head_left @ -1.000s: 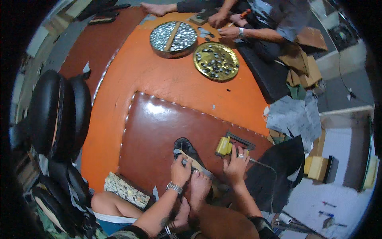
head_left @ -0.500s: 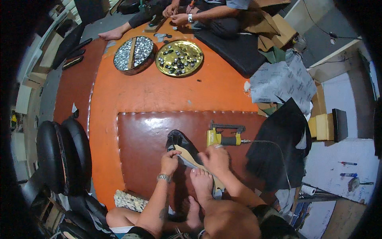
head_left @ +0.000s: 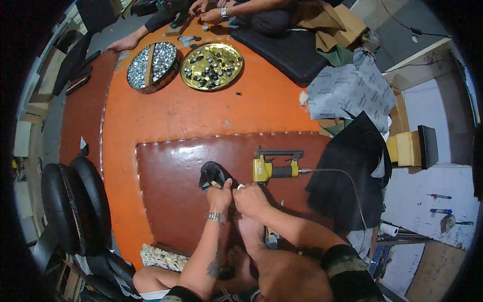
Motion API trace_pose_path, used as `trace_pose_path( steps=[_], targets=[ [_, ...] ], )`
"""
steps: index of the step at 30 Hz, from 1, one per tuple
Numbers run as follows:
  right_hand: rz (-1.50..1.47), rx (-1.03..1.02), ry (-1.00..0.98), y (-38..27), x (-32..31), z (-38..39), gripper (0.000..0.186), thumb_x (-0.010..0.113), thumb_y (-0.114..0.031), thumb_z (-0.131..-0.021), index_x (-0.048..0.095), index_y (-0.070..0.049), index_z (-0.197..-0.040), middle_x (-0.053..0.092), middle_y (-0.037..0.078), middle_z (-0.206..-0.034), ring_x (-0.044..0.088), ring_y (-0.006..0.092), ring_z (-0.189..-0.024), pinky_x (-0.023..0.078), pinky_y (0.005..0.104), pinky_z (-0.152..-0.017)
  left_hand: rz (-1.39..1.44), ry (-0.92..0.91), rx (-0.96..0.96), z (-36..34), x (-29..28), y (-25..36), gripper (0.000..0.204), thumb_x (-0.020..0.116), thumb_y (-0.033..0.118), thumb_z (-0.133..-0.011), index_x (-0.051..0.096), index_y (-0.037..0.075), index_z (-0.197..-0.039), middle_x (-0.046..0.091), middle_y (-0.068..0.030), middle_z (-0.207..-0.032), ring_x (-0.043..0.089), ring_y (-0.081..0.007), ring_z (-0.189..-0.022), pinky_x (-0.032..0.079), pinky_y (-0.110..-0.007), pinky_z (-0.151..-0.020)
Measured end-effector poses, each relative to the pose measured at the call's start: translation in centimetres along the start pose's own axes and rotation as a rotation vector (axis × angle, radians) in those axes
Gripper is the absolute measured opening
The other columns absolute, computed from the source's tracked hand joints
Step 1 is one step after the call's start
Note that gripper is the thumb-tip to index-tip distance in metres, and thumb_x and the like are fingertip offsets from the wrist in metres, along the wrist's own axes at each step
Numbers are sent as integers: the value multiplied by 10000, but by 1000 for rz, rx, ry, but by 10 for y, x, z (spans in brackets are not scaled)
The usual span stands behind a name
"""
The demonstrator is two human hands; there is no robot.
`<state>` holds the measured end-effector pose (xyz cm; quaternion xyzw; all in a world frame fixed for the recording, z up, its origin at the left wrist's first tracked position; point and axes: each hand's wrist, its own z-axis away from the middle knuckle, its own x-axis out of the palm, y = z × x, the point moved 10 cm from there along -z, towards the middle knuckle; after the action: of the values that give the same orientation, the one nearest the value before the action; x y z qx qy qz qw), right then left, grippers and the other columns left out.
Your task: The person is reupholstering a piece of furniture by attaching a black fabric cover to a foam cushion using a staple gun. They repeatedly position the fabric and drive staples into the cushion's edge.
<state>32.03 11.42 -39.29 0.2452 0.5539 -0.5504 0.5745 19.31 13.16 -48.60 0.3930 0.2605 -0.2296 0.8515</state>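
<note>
A long tan panel with black leather-like covering (head_left: 213,172) lies on the brown padded mat (head_left: 173,166), mostly hidden under my hands and bare foot. My left hand (head_left: 220,196) grips the covering near its far rounded end, thumb pressed down. Just right of it, my right hand (head_left: 250,200) is closed with bent fingers at the covering's edge; its exact hold is hidden. My foot (head_left: 250,231) presses on the near part of the panel. A yellow and black pneumatic staple gun (head_left: 276,170) rests on the mat beyond my right hand, its hose running right.
Beyond the mat, on orange flooring, stand a round tin (head_left: 135,75) of metal bits and a gold tray (head_left: 188,75) of buttons. A co-worker's hands (head_left: 209,12) are at the far edge. Black sheet material (head_left: 347,171) lies right, black cushions (head_left: 63,211) left.
My right hand has come in beside the left, and both are now closed close together over the covering. The panel is more hidden. The whole view has shifted slightly.
</note>
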Motion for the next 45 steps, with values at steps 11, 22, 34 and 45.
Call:
trace_pose_path(
  steps=[11,22,34,45],
  targets=[
    [230,251,77,130,-30,45,828,785,-172,-847,431,-53,-1586,600,249,-1370,608,428,-1240,471,551,-1042,37,131,488,22,-32,18,602,740,389,-999,569,-47,-620,507,-234,-544,446,-340,-452,350,-483,-506],
    [28,81,-313,97,-54,3,957,871,-150,-755,445,-168,-1612,716,220,-1217,667,380,-1159,442,576,-1052,-35,-75,319,22,-21,8,476,626,440,-1027,744,24,-828,687,-282,-885,658,-461,-931,506,-576,-823],
    [166,-75,-453,44,-52,-50,407,813,-142,-770,743,-137,-1171,764,148,-1096,708,363,-1113,454,589,-997,11,-111,271,21,-24,9,448,592,405,-1041,739,22,-863,703,-289,-942,667,-471,-971,517,-569,-878],
    [142,-107,-397,50,-51,-53,346,816,-175,-758,751,-126,-1094,763,144,-995,715,353,-1033,463,530,-927,117,141,48,1,-32,8,355,697,318,-944,674,15,-760,687,-247,-748,683,-481,-778,532,-562,-729]
  ],
)
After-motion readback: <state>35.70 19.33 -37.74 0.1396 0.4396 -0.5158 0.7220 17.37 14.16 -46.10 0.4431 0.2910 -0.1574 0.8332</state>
